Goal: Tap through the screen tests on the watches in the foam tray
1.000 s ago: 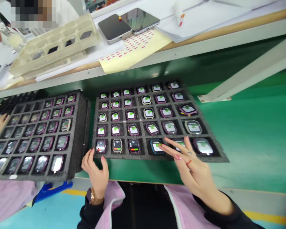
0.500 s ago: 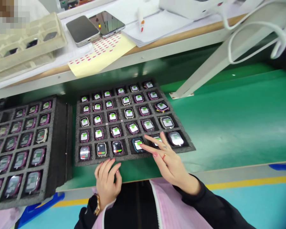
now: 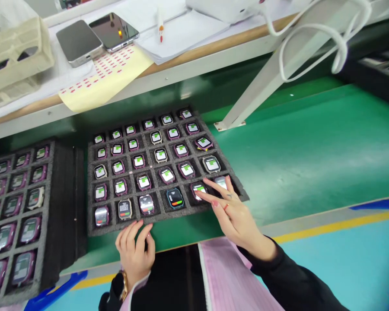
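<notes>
Foam tray (image 3: 178, 214): 1 watch per pocket. Right hand (image 3: 235, 214) flat, ungripped, touching front-row watch (image 3: 197, 190); left hand (image 3: 134, 247) relaxed at tray edge.

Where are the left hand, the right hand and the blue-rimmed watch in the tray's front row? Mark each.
left hand (image 3: 134, 250): head view, back of the hand.
right hand (image 3: 238, 218): head view, back of the hand.
blue-rimmed watch (image 3: 175, 198): head view, middle of its dark screen.
</notes>
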The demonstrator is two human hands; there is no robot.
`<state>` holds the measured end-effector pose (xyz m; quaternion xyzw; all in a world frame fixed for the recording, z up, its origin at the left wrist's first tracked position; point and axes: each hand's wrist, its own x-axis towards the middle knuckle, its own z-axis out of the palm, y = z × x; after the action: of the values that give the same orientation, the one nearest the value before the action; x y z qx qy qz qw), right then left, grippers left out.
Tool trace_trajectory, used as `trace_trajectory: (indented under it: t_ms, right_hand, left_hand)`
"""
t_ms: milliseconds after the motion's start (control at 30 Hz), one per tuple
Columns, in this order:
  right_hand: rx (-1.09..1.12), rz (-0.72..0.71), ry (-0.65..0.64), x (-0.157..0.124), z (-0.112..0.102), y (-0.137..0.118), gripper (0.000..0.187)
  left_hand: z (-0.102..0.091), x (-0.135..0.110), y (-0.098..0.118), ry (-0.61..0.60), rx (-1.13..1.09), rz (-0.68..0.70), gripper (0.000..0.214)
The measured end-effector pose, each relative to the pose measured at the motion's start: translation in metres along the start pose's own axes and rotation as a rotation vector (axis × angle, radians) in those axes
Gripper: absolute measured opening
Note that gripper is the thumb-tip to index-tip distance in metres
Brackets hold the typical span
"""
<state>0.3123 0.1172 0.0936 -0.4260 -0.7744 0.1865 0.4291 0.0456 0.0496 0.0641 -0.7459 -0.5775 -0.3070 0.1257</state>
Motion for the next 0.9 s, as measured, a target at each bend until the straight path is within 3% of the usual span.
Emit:
trace_trajectory:
  t_ms: [333, 500, 667, 900]
  right_hand:
    - [-0.121, 0.073, 0.219, -0.010, -0.030, 0.010, 0.036]
    - [-0.151, 0.084, 0.235, -0.016, -0.036, 0.013, 0.036]
    - [-0.177, 0.107, 0.108, -0.015, -0.035, 0.017, 0.038]
    - [-0.227, 0.124, 0.190, 0.005, -0.037, 0.020, 0.035]
  left_hand:
    - [0.001, 0.003, 0.000, 0.021, 0.015, 0.025, 0.021]
    - [0.001, 0.002, -0.001, 0.026, 0.022, 0.042, 0.022]
    - [0.002, 0.002, -0.002, 0.024, 0.037, 0.044, 0.023]
    - [0.001, 0.003, -0.001, 0.026, 0.040, 0.058, 0.024]
